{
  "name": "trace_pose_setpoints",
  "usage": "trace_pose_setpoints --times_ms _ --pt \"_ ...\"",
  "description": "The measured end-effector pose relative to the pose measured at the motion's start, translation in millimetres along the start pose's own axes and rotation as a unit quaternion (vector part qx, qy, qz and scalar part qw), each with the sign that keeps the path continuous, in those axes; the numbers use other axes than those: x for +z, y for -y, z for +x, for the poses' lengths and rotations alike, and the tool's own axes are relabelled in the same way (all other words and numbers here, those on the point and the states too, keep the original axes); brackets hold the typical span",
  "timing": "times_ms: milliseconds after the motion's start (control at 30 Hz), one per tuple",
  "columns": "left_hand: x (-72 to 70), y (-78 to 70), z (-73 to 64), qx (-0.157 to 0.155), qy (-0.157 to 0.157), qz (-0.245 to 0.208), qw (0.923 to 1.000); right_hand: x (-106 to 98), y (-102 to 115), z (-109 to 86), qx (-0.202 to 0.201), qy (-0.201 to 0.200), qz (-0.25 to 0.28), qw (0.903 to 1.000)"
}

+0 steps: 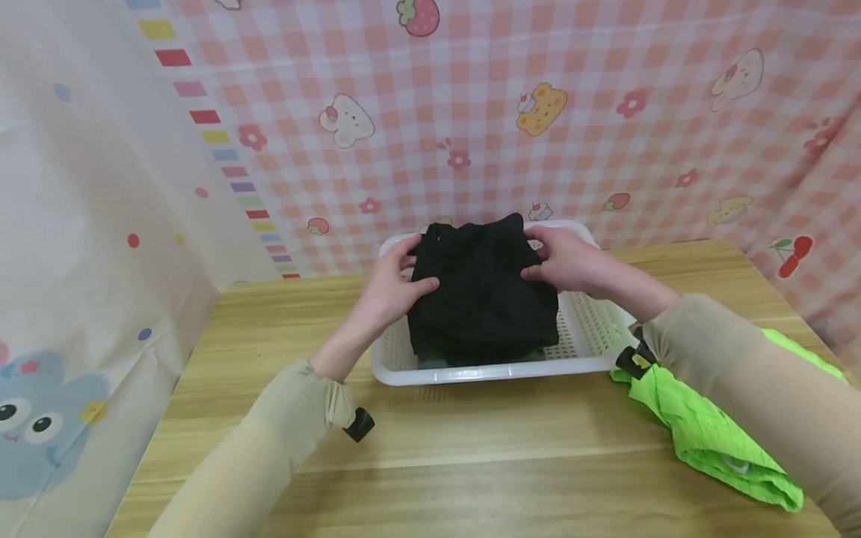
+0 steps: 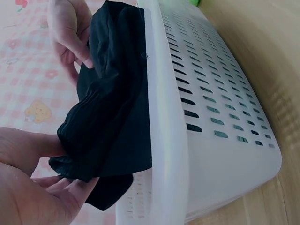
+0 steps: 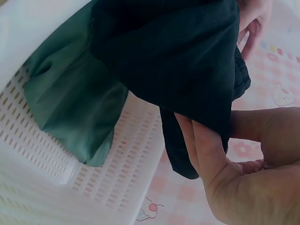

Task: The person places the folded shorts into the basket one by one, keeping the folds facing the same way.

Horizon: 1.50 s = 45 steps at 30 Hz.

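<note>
A folded black garment (image 1: pixel 480 291) is held between both hands over the white plastic basket (image 1: pixel 471 375). My left hand (image 1: pixel 393 282) pinches its left edge, thumb on the near face and fingers behind. At the opposite edge my right hand (image 1: pixel 565 258) grips the cloth the same way. The right wrist view shows dark green cloth (image 3: pixel 77 101) lying in the basket, partly under the black garment. Bunched elastic-looking gathers run along the black cloth in the left wrist view. Whether the garment's lower part touches the green cloth cannot be told.
A bright green garment (image 1: pixel 720 441) lies crumpled on the wooden table (image 1: pixel 430 463), right of the basket and partly behind the right sleeve. Behind the table hangs a pink checked curtain (image 1: pixel 417 149); a white printed one (image 1: pixel 87 224) hangs at left.
</note>
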State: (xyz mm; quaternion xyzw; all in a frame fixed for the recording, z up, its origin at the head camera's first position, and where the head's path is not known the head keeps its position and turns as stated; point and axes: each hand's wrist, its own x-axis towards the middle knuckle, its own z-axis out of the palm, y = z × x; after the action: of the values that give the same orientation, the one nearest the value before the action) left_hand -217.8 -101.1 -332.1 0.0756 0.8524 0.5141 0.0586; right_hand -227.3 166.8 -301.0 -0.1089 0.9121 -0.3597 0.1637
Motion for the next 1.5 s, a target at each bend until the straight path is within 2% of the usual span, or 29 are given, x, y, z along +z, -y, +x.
trace_pose_setpoints --times_ms 133,300,533,733,867,933,1000,1100,1167,1233,1333,1500 --pt "0.6 -0.9 5.0 -0.012 0.013 0.071 0.9974 2.0 -3.0 5.2 0.009 0.02 -0.008 0.9997" --pt "6.0 -0.8 13.4 -0.008 0.033 0.146 0.9887 3.1 -6.7 11.9 0.024 0.038 -0.026 0.9986" --pt "17.1 0.7 19.3 -0.008 0.051 0.181 0.9821 5.5 -12.2 19.3 0.013 0.038 -0.085 0.9955" --pt "22.0 9.5 18.0 -0.006 0.073 0.262 0.9623 12.3 -20.8 26.4 -0.008 0.059 -0.161 0.9852" --pt "23.7 13.8 15.5 0.003 0.077 0.294 0.9527 15.9 -24.9 29.2 -0.008 0.071 -0.192 0.9788" --pt "23.9 15.2 14.8 0.009 0.087 0.313 0.9456 16.7 -25.7 30.1 -0.008 0.078 -0.205 0.9756" --pt "24.5 17.8 15.6 0.015 0.107 0.342 0.9335 17.9 -26.4 30.8 -0.006 0.097 -0.224 0.9696" --pt "24.6 19.4 16.3 0.023 0.144 0.376 0.9151 20.6 -27.5 32.5 -0.013 0.127 -0.275 0.9529" --pt "24.8 19.4 16.5 0.029 0.159 0.389 0.907 22.3 -28.4 33.1 -0.021 0.143 -0.303 0.942" --pt "25.2 18.4 15.9 0.032 0.165 0.393 0.904 23.7 -29.4 33.7 -0.029 0.149 -0.325 0.9334" --pt "27.0 19.4 15.0 0.028 0.17 0.396 0.902 25.8 -30.1 34.6 -0.031 0.163 -0.333 0.9282" --pt "31.0 23.2 14.2 0.023 0.171 0.402 0.8995 32.0 -30.9 38.8 -0.023 0.177 -0.364 0.914"
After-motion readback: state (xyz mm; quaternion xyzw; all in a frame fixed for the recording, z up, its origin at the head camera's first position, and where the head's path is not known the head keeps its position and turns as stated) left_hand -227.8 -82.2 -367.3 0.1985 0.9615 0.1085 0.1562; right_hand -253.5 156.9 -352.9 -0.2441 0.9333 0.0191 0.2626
